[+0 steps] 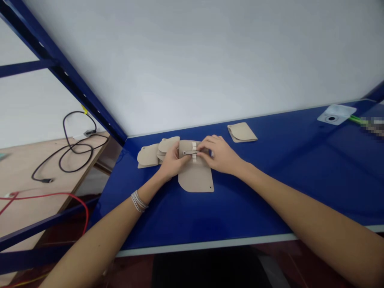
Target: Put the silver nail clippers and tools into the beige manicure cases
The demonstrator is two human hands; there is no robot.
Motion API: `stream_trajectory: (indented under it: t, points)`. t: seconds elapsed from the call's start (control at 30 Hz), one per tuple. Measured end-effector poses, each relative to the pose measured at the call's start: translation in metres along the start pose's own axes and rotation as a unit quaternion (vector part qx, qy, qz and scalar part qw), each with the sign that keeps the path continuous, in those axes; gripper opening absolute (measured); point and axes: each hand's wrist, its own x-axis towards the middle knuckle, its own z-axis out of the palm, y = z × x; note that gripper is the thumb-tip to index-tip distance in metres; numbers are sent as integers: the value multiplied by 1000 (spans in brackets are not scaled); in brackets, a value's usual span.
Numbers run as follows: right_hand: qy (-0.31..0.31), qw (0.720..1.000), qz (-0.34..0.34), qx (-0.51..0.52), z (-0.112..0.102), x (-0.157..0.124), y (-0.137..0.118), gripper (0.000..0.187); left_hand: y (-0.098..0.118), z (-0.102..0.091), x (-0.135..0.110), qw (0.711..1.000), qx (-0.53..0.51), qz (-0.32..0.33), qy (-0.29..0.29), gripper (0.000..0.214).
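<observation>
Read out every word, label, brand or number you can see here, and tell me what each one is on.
No readable text appears anywhere.
The beige flat piece with a curved edge and the slim metal pull show no lettering.
The pale square plate with a round hole on the glossy blue tabletop shows none I can make out.
A pixelated patch at the right edge is too blurred to read.

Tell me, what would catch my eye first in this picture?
Two bare hands, the left hand and the right hand, meet mid-table on a glossy blue table, around a small metal bar on a beige cut panel. More beige pieces lie heaped to their left, and a lone beige piece sits behind. A black cable loops far left.
</observation>
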Motion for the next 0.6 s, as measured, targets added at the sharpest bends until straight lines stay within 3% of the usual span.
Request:
stream_trajectory:
  t: [0.13, 0.3, 0.5, 0.6]
  points:
    - [59, 989, 88, 107, -2, 1, 16, 17, 0, 0, -1, 1000, 1, -9, 7, 37]
    - [133, 967, 202, 86, -5, 4, 42, 13, 2, -1, -1, 1000, -2, -19, 14, 41]
    - [5, 962, 245, 121, -20, 4, 63, 13, 6, 3, -4, 999, 22, -14, 27, 43]
    - [28, 960, 256, 105, -21, 2, 69, 13, 7, 3, -2, 998, 14, 16, 63, 43]
